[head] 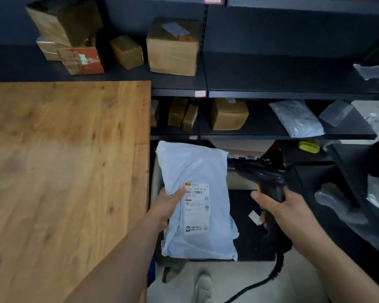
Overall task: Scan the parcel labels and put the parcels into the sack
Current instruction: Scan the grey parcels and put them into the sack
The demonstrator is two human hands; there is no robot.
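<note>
Beside a wooden table [64,160], whose worn, knotty top fills the left of the head view, dark metal shelving [271,71] runs across the back of the room. On its upper shelf stand several cardboard boxes [172,49], some stacked at the left. The shelf below holds smaller boxes [229,114] and grey plastic bags [298,119], and a yellow object [309,146] sits lower at the right.

In the gap between the table's edge and the shelving, the white parcel [195,171] is held up in the air, its printed label [196,206] facing the camera. The left hand [169,204] grips the parcel's left edge, the thumb lying on top just at the label's corner and the fingers curled out of sight behind.

Just right of the parcel, the right hand [287,211] is wrapped round the handle of a black scanner [269,182], its head level with the parcel's middle. A coiled cable [276,270] hangs from the handle. Below, a pale floor and one shoe [202,285] show.
</note>
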